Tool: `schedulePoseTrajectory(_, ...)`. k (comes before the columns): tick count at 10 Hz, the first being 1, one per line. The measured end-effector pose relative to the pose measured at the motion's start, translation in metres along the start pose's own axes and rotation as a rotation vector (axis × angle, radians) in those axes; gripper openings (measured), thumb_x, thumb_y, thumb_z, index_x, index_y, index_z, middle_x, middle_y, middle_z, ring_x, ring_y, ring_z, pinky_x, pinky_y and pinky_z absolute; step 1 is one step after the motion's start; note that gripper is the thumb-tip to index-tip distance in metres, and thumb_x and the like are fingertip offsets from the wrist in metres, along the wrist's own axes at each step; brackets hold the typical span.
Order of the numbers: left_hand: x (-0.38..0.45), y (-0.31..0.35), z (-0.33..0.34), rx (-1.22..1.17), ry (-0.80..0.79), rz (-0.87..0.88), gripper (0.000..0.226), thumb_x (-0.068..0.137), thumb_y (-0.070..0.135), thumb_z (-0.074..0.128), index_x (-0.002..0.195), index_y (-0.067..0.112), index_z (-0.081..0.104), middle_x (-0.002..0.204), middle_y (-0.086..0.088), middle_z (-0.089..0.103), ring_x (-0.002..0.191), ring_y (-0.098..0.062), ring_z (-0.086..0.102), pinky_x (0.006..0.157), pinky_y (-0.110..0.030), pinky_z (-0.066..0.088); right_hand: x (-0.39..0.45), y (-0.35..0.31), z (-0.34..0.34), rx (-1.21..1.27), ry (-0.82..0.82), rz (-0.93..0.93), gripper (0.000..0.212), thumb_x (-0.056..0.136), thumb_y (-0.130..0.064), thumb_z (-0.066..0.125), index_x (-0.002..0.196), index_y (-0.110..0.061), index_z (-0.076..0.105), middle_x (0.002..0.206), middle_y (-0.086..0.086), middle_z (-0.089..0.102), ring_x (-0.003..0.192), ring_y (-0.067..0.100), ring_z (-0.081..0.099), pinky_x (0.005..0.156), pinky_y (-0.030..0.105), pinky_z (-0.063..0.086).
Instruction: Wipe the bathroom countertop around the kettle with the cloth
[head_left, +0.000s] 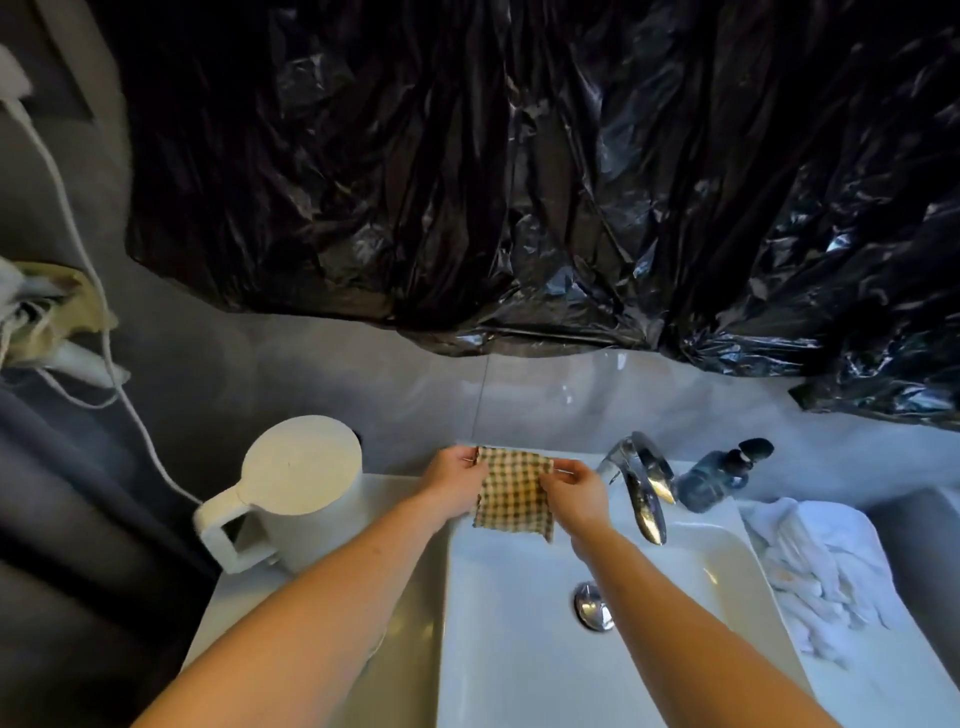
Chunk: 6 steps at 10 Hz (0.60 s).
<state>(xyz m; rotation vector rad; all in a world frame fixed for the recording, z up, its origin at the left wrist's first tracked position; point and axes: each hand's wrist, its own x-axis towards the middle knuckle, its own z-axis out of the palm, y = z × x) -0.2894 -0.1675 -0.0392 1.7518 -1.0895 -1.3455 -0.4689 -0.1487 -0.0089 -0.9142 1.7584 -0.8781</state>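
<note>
Both hands pinch the checked cloth's (514, 493) top corners, left hand (457, 480) and right hand (574, 491) holding it spread above the sink's (519, 649) far rim. The basin holds only its chrome drain plug (592, 605). The white kettle (291, 480) stands closed on the countertop (400, 597), left of the cloth. Beyond the faucet (644, 488), a dark pump bottle (722, 473) shows no label I can read, perhaps from blur. White towels (826, 566) lie crumpled right.

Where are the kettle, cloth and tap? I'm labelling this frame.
kettle (301, 470): head view, on its lid.
cloth (514, 493): head view, on its checked middle.
tap (644, 493): head view, on its spout.
</note>
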Motion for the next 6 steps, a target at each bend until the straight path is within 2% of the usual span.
schedulePoseTrajectory(1,0.021,0.017,0.008,0.071,0.034,-0.025,0.028,0.099,0.015,0.067,0.127,0.011,0.066,0.12,-0.005,0.074,0.108,-0.023,0.068,0.098,-0.033,0.053,0.032,-0.005,0.006,-0.093,0.054,-0.029,0.024,0.1,-0.01,0.064,0.124,-0.013,0.065,0.107,-0.001,0.073,0.096,0.02,0.068,0.081,0.03,0.056)
schedulePoseTrajectory(2,0.03,0.017,0.013,0.225,0.06,0.031,0.038,0.098,0.015,0.065,0.136,0.017,0.062,0.134,-0.002,0.068,0.118,-0.024,0.065,0.103,-0.032,0.05,0.05,-0.003,0.011,-0.3,0.02,-0.11,0.039,0.101,-0.009,0.058,0.139,-0.017,0.057,0.129,0.007,0.07,0.111,0.026,0.069,0.091,0.036,0.058)
schedulePoseTrajectory(3,0.023,0.007,0.012,0.537,-0.042,0.12,0.046,0.097,0.011,0.06,0.143,0.019,0.058,0.141,-0.007,0.061,0.127,-0.027,0.06,0.104,-0.029,0.046,0.047,0.004,0.015,-0.618,-0.13,-0.29,0.056,0.093,0.003,0.048,0.146,-0.015,0.053,0.139,0.01,0.061,0.127,0.031,0.061,0.107,0.041,0.051)
schedulePoseTrajectory(4,0.01,-0.004,0.012,0.797,-0.204,0.22,0.054,0.096,0.009,0.054,0.15,0.014,0.051,0.157,-0.007,0.046,0.145,-0.028,0.043,0.119,-0.029,0.031,0.042,0.018,0.019,-0.901,-0.284,-0.362,0.06,0.096,-0.007,0.051,0.155,-0.012,0.043,0.164,0.008,0.039,0.147,0.031,0.04,0.12,0.037,0.036)
schedulePoseTrajectory(5,-0.009,-0.004,0.004,0.884,-0.211,0.265,0.062,0.097,0.008,0.048,0.158,0.016,0.04,0.169,0.0,0.028,0.153,-0.024,0.028,0.125,-0.03,0.019,0.035,0.026,0.02,-0.945,-0.307,-0.346,0.066,0.097,-0.011,0.048,0.161,-0.011,0.033,0.172,0.008,0.023,0.156,0.03,0.026,0.127,0.036,0.026)
schedulePoseTrajectory(6,-0.043,0.006,-0.014,0.775,-0.106,0.343,0.061,0.097,0.005,0.047,0.156,0.022,0.043,0.169,0.008,0.025,0.153,-0.019,0.026,0.123,-0.028,0.02,0.014,0.017,0.014,-0.882,-0.288,-0.44,0.069,0.097,-0.009,0.05,0.162,-0.013,0.031,0.171,0.006,0.024,0.156,0.029,0.026,0.127,0.038,0.026)
